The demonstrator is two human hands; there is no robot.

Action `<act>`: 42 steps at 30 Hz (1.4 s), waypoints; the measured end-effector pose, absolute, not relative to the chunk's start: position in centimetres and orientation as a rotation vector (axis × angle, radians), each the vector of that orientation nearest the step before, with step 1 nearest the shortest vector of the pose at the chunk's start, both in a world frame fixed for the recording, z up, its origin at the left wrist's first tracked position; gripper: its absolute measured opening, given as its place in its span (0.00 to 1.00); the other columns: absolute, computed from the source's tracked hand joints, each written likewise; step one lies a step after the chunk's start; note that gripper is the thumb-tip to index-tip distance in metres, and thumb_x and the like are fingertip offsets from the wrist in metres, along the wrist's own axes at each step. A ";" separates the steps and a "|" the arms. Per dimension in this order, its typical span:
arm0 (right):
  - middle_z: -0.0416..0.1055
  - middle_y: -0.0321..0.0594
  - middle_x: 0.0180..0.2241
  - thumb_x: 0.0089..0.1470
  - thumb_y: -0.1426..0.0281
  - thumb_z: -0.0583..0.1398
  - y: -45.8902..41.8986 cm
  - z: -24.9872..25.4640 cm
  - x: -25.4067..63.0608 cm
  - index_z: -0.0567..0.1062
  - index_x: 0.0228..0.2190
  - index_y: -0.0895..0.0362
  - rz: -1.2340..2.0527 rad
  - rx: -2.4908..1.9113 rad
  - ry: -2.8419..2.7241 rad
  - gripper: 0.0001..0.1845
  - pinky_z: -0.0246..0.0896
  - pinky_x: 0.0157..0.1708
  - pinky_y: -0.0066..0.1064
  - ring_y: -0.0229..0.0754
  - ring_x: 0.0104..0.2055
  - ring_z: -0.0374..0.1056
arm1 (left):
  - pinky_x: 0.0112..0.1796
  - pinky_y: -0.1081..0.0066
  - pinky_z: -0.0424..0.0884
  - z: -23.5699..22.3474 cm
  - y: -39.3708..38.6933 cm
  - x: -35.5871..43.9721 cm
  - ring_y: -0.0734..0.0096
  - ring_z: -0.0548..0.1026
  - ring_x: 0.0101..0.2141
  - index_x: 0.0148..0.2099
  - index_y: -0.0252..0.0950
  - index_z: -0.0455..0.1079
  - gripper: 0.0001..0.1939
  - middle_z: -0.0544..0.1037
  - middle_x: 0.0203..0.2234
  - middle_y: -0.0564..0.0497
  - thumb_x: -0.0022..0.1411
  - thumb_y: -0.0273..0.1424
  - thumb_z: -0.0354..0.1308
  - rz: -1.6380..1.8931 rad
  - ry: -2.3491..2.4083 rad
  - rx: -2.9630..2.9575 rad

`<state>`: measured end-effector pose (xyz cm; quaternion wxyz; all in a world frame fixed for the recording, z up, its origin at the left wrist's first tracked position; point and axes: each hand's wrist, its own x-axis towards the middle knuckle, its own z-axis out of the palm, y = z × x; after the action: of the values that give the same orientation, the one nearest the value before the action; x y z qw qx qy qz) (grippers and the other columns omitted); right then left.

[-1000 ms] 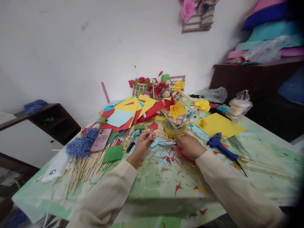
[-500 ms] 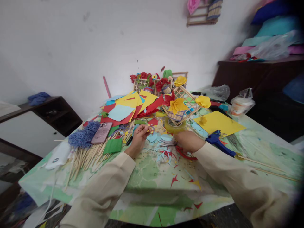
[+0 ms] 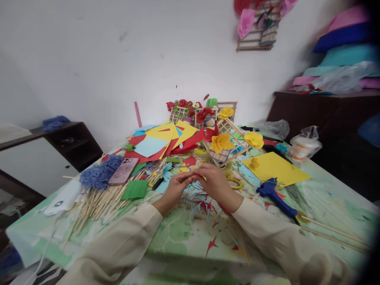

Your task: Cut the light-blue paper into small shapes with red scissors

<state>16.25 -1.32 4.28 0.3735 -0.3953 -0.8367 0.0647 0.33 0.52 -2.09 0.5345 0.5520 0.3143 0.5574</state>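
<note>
My left hand (image 3: 175, 187) and my right hand (image 3: 214, 181) meet above the middle of the table, fingertips pinched together on something small that I cannot make out. Under them lie light blue and red paper scraps (image 3: 204, 204). Just beyond the right hand sits a roll of tape (image 3: 234, 182), partly hidden. A blue glue gun (image 3: 274, 192) lies to the right of my right wrist. Both arms wear cream sleeves.
Coloured paper sheets (image 3: 162, 138), yellow paper flowers on a stick frame (image 3: 225, 143), a yellow sheet (image 3: 274, 166), a pink phone (image 3: 122, 171), blue yarn (image 3: 96, 176), a bundle of wooden sticks (image 3: 101, 200), a green square (image 3: 134, 190). Dark shelves stand at both sides.
My right hand has lifted off the table by the red scissors and moved left to meet the left hand. The camera has shifted slightly.
</note>
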 end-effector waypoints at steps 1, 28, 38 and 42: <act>0.73 0.42 0.32 0.56 0.71 0.56 -1.3 4.0 16.2 0.78 0.35 0.57 0.190 -1.004 -2.129 0.10 0.59 0.36 0.30 0.39 0.36 0.67 | 0.39 0.69 0.68 -2.0 0.5 0.3 0.70 0.74 0.32 0.37 0.38 0.78 0.11 0.79 0.30 0.50 0.50 0.36 0.65 1.338 0.753 1.333; 0.62 0.32 0.19 0.47 0.56 0.61 1.1 3.2 17.6 0.71 0.22 0.58 0.710 -0.997 -1.405 0.17 0.51 0.22 0.27 0.33 0.22 0.56 | 0.33 0.73 0.69 1.7 3.0 -4.8 0.76 0.72 0.27 0.38 0.36 0.73 0.11 0.75 0.24 0.53 0.53 0.35 0.62 1.983 0.941 1.333; 0.72 0.40 0.31 0.53 0.71 0.58 -3.8 5.9 19.1 0.74 0.30 0.57 0.382 -0.991 -2.085 0.04 0.59 0.38 0.29 0.39 0.36 0.66 | 0.35 0.71 0.69 0.7 1.8 -4.1 0.71 0.73 0.30 0.31 0.36 0.70 0.10 0.74 0.26 0.53 0.56 0.38 0.57 1.696 1.144 1.771; 0.73 0.41 0.31 0.52 0.77 0.56 -4.9 6.0 22.3 0.74 0.30 0.57 0.298 -1.045 -2.210 0.07 0.59 0.38 0.30 0.40 0.36 0.66 | 0.33 0.71 0.69 0.9 1.1 -4.2 0.70 0.72 0.29 0.33 0.37 0.70 0.10 0.74 0.25 0.54 0.57 0.38 0.56 1.605 1.221 1.909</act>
<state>22.29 -4.89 6.05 0.3330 -0.4001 -0.8462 0.1143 -4.17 1.13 0.90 0.1814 0.6760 0.4326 0.5683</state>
